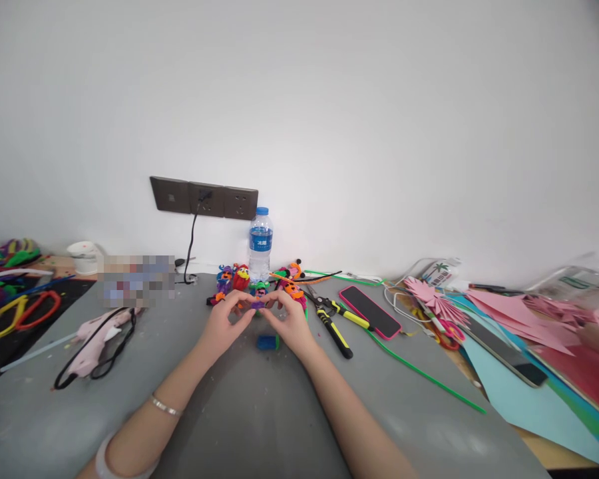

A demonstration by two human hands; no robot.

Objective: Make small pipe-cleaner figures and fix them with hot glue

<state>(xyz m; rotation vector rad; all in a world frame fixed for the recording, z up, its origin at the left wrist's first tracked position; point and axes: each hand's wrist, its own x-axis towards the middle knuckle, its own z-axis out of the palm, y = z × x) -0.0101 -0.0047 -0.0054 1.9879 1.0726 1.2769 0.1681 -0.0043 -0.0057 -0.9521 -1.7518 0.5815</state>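
My left hand (pixel 227 320) and my right hand (pixel 290 323) meet above the grey mat, fingertips pinched from both sides on a small purple piece (pixel 257 305). The piece looks fuzzy, like pipe cleaner, but it is too small to be sure. Just below the fingers, a short blue roll (pixel 267 342) with a green end lies on the mat. Behind my hands stand several small colourful figures, among them a red one with a yellow face (pixel 240 275) and a green-topped one (pixel 260 289). My fingers partly hide them.
A water bottle (pixel 260 247) stands by the wall. Right of my hands lie yellow-and-black pliers (pixel 333 326), a pink-cased phone (pixel 371 311) and a long green pipe cleaner (pixel 429 376). To the left are a pink glue gun (pixel 90 339) and scissors (pixel 22 314). Coloured paper (pixel 534 406) covers the right side.
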